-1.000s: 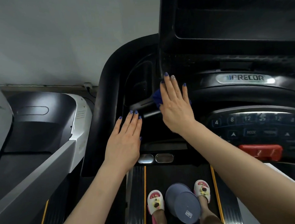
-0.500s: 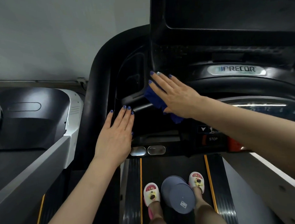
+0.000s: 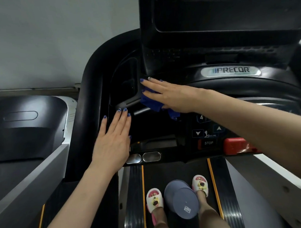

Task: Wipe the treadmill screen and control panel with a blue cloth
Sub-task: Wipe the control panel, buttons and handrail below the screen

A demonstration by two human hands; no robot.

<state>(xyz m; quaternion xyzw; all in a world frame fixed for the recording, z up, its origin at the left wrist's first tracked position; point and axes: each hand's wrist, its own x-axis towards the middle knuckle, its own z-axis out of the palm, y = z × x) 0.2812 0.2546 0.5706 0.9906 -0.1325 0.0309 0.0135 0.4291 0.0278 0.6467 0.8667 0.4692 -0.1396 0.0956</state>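
My right hand (image 3: pixel 169 94) lies flat with straight fingers, pressing a blue cloth (image 3: pixel 154 103) onto the black console just left of the control panel (image 3: pixel 207 130). The fingertips reach the lower left corner of the dark treadmill screen (image 3: pixel 224 12). Part of the cloth hangs out below my palm. My left hand (image 3: pixel 113 143) rests flat, fingers straight, on the console's left side beside the black handrail (image 3: pixel 88 92). My right forearm hides much of the panel's right part.
A red safety key (image 3: pixel 237 145) and a STOP button (image 3: pixel 208 143) sit on the panel's lower edge. Two metal sensor pads (image 3: pixel 144 157) lie below my left hand. My slippered feet and a grey round container (image 3: pixel 182 198) are on the belt. Another treadmill (image 3: pixel 31 129) stands left.
My right hand has swung from pointing upward to pointing left, sliding the cloth leftward along the base of the screen. The left hand has stayed flat on the console.
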